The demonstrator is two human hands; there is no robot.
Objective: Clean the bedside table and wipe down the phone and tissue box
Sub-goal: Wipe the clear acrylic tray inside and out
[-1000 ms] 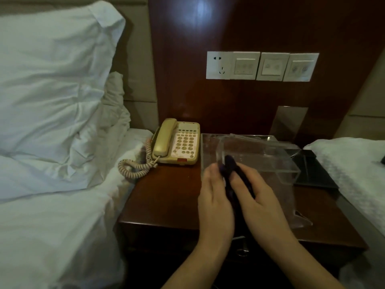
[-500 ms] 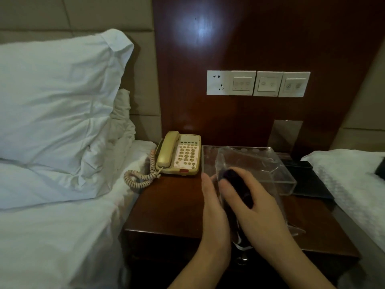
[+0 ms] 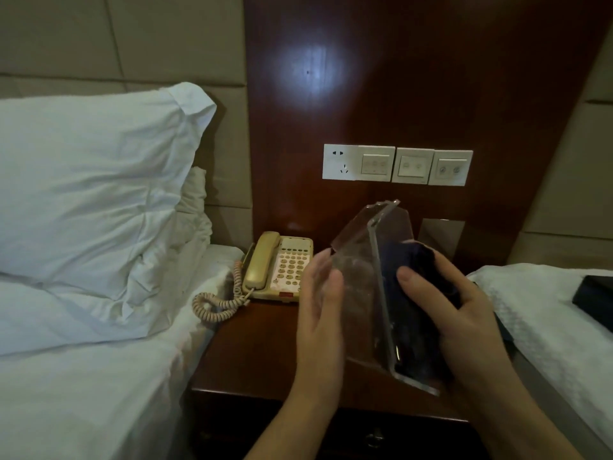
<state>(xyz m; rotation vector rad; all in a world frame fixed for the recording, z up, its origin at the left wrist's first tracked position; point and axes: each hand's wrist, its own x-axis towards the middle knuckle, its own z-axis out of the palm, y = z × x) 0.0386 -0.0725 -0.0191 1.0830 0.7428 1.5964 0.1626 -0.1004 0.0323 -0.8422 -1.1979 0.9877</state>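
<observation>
**Clear box held up, cloth pressed inside**

The right hand [image 3: 464, 313] has its grip curled around a dark cloth [image 3: 418, 287], thumb on top, pressing the cloth against the inner face of the clear tissue box [image 3: 368, 293]. The left hand [image 3: 320, 313] is flat, fingers straight and together, palm resting against the box's outer left wall; its grip pinches nothing.

The box is lifted off the tabletop [image 3: 258, 346] and tilted, one corner pointing up toward the wall, its lower edge hanging above the tabletop's front right part. It looks see-through and holds no tissues that can be seen.

The phone [image 3: 278, 267] sits at the back left of the tabletop, just left of the left hand and apart from it. Its handset lies in the cradle, and the coiled cord [image 3: 215, 303] loops off the left edge onto the bed [image 3: 83, 376].

Two white pillows [image 3: 93, 194] lean against the padded headboard on the left. A row of switches [image 3: 398, 166] with one socket is set in the dark wood panel [image 3: 331, 94] behind the tabletop. A second bed [image 3: 547, 320] lies on the right, with a dark object [image 3: 593, 293] at its edge that cannot be made out.
</observation>
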